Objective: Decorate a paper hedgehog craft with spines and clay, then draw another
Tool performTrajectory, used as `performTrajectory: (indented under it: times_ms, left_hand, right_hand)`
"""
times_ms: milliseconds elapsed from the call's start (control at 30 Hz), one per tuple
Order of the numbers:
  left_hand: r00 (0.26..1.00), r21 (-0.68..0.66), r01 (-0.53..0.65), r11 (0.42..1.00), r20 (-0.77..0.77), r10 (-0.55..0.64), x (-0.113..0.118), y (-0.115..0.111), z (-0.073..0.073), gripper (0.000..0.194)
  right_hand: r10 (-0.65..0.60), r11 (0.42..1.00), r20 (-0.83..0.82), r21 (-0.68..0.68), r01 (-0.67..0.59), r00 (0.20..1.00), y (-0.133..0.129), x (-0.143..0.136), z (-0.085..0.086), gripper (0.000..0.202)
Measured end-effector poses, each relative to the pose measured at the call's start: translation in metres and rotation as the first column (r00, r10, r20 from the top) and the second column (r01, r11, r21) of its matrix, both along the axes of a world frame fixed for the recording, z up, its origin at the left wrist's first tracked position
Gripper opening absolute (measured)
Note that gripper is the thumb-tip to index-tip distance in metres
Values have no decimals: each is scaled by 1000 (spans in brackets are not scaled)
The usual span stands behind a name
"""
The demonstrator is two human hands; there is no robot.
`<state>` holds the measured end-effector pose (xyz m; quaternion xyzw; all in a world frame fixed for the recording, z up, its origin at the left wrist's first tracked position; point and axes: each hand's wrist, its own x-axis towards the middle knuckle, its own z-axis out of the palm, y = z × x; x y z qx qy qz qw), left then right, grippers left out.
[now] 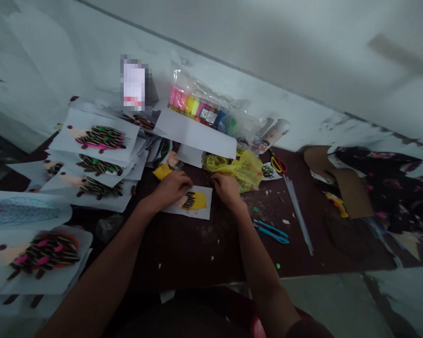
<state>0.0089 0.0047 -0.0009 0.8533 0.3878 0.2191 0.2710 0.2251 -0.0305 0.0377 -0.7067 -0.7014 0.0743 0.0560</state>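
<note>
A small white card (204, 211) lies on the dark table, bearing a yellow clay shape (199, 200) with dark striped seeds pressed into its left part. My left hand (174, 187) rests over the card's upper left corner, its fingers closed together; what they hold, if anything, is hidden. Just beyond the card's upper right corner, my right hand (227, 188) has its fingers bent together at the edge of a yellow-green plastic bag (246, 169). Whether something is between those fingertips is too small to tell. Yellow clay (162, 172) sits behind my left hand.
Stacked hedgehog pictures (100, 138) fill the left side. A clear bag of coloured clay (197, 105) stands by the wall. To the right are yellow-and-red scissors (278, 164), a blue-handled tool (273, 232), translucent sticks (299, 213), a yellow tool (337, 204) and dark flowered cloth (384, 188).
</note>
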Motion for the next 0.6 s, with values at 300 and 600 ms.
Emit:
performTrajectory:
  times_ms: [300, 600]
  left_hand:
    - [1000, 21, -5, 1000, 9, 5, 0, 0, -1, 24]
    - [1000, 2, -5, 1000, 8, 5, 0, 0, 0, 24]
  right_hand:
    - [11, 998, -251, 62, 5, 968, -2, 5, -5, 33]
    - [31, 996, -602, 89, 29, 798, -3, 7, -11, 28]
